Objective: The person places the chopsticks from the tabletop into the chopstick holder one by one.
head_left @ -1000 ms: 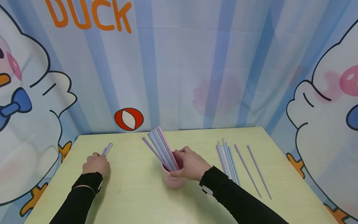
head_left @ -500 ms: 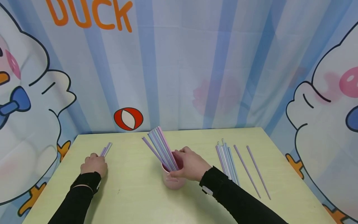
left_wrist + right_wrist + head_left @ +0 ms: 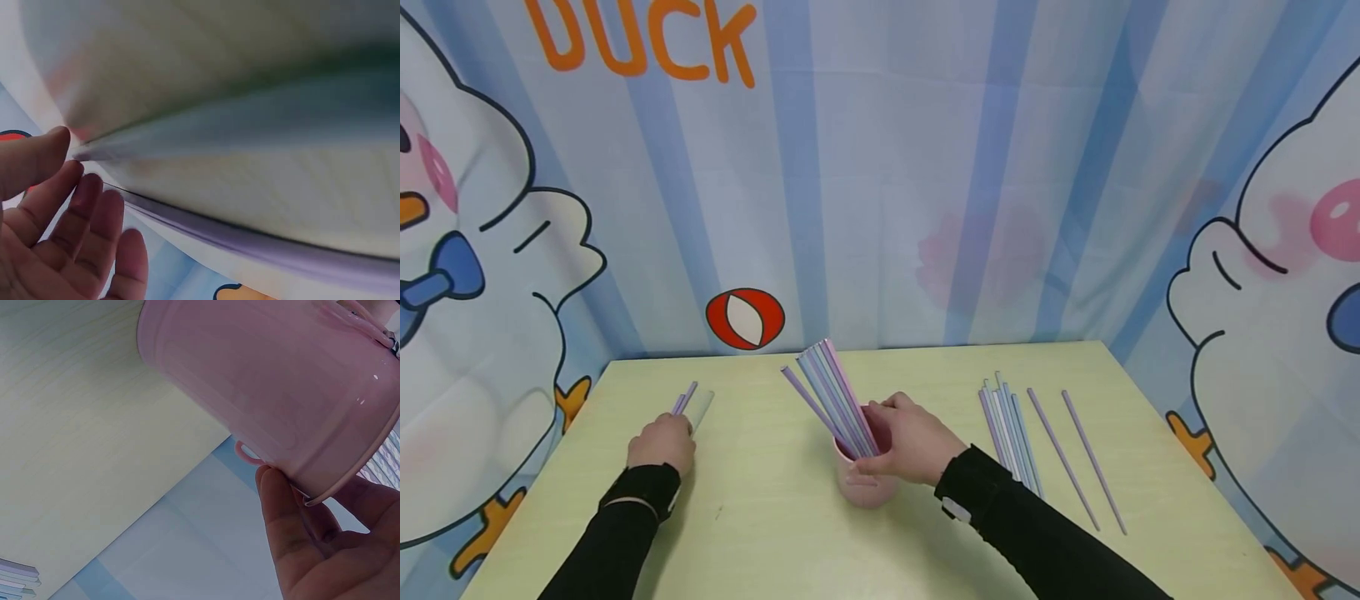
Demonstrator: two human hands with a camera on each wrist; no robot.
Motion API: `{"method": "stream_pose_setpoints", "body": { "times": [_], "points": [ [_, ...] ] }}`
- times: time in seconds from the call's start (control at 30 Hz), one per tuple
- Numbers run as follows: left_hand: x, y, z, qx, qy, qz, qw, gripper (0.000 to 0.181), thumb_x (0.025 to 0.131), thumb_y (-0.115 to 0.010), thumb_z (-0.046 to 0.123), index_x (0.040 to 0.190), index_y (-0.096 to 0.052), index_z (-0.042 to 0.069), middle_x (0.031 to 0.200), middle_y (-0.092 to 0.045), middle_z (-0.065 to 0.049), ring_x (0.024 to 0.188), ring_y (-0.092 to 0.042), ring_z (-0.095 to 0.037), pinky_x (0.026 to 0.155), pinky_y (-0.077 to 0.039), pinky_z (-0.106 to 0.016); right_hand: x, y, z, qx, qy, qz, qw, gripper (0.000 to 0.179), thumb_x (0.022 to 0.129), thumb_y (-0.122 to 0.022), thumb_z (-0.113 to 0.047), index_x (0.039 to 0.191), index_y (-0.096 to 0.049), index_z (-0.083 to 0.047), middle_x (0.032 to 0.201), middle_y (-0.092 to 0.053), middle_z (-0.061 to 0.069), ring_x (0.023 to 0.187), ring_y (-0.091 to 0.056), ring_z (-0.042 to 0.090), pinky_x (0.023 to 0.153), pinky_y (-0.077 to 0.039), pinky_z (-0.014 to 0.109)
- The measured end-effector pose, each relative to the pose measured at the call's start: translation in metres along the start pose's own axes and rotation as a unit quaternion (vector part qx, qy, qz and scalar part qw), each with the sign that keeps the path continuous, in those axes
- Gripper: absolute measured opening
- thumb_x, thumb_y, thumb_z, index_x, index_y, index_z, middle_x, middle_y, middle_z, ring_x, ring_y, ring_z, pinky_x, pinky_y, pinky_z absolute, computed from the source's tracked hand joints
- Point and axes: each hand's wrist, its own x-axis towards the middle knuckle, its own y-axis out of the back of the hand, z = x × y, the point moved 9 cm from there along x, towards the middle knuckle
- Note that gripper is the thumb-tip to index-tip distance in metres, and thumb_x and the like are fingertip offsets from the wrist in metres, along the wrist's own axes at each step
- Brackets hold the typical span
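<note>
Head view, from the left: the left hand (image 3: pixel 662 446) is low over the yellow table (image 3: pixel 760 533), thumb and forefinger pinching a pale straw (image 3: pixel 702 412), the other fingers loosely bent. Purple straws (image 3: pixel 686 397) lie just beside it, partly hidden by that hand; whether the fingers touch them I cannot tell. The pale straw looks light, smooth and liable to slip or roll, stiff along its length yet probably easily dented, so a gentle fingertip pinch near the middle should suit. At the centre stands the pink cup (image 3: pixel 867 487), with a straw bundle (image 3: pixel 838 400) inside leaning left over the rim. The right hand (image 3: pixel 910 437) clasps the rim's right side between thumb and fingers; the cup seems rigid but tippable, making that rim a sound hold. Farther right lie a loose straw group (image 3: pixel 1004 425), then two single straws (image 3: pixel 1064 459), well apart from the cup.
</note>
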Motion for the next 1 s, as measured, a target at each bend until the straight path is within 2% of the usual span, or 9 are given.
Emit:
{"method": "stream_pose_setpoints", "body": {
  "times": [0.13,0.27,0.47,0.6,0.83,1.0],
  "points": [
    [-0.001,-0.004,0.007,-0.025,-0.01,-0.02,0.9994,0.01,0.085,-0.067,0.003,0.089,-0.065,-0.006,0.082,-0.067,-0.022,0.073,-0.063,-0.036,0.066,-0.053,-0.056,0.0,0.0,0.0,0.001,0.0,-0.001,1.0,0.082,0.072,-0.08,-0.052,0.139,-0.056,-0.01,0.114,-0.054,0.007,0.097,-0.055,0.019,0.09,-0.053,0.036],
    [-0.004,-0.005,0.016,-0.031,-0.02,-0.026,0.999,0.01,0.085,-0.067,0.001,0.091,-0.062,-0.006,0.08,-0.067,-0.018,0.069,-0.061,-0.032,0.066,-0.053,-0.053,0.0,0.0,0.001,0.002,-0.001,0.0,1.0,0.083,0.072,-0.08,-0.053,0.139,-0.056,-0.01,0.114,-0.054,0.007,0.097,-0.055,0.019,0.091,-0.053,0.036],
    [-0.007,-0.003,0.032,-0.027,-0.034,-0.019,0.9989,0.017,0.089,-0.057,-0.007,0.105,-0.059,-0.011,0.089,-0.068,-0.026,0.077,-0.065,-0.038,0.074,-0.054,-0.056,0.0,0.0,0.002,-0.002,0.0,0.003,1.0,0.085,0.071,-0.079,-0.054,0.14,-0.055,-0.01,0.115,-0.054,0.006,0.098,-0.055,0.019,0.091,-0.053,0.036],
    [-0.009,-0.004,0.037,-0.026,-0.041,-0.014,0.9987,0.019,0.091,-0.051,-0.01,0.109,-0.057,-0.012,0.09,-0.067,-0.028,0.079,-0.065,-0.038,0.074,-0.054,-0.055,0.0,0.0,0.002,0.002,-0.001,0.003,1.0,0.084,0.071,-0.079,-0.055,0.139,-0.056,-0.011,0.116,-0.054,0.007,0.098,-0.056,0.02,0.091,-0.053,0.037],
    [-0.011,-0.007,0.04,-0.051,-0.022,-0.039,0.9977,0.033,0.089,-0.057,-0.005,0.121,-0.052,-0.012,0.097,-0.066,-0.028,0.076,-0.062,-0.034,0.073,-0.053,-0.053,0.001,-0.001,0.002,0.001,0.0,0.002,1.0,0.081,0.071,-0.079,-0.055,0.137,-0.057,-0.013,0.114,-0.054,0.006,0.096,-0.056,0.019,0.089,-0.054,0.036],
    [-0.004,-0.005,0.043,-0.071,-0.016,-0.05,0.9961,0.044,0.087,-0.061,-0.002,0.128,-0.049,-0.014,0.112,-0.063,-0.033,0.093,-0.062,-0.041,0.085,-0.051,-0.056,0.001,-0.001,0.002,0.002,0.004,0.001,1.0,0.079,0.072,-0.079,-0.054,0.136,-0.058,-0.013,0.113,-0.054,0.006,0.096,-0.055,0.019,0.089,-0.054,0.036]
  ]
}}
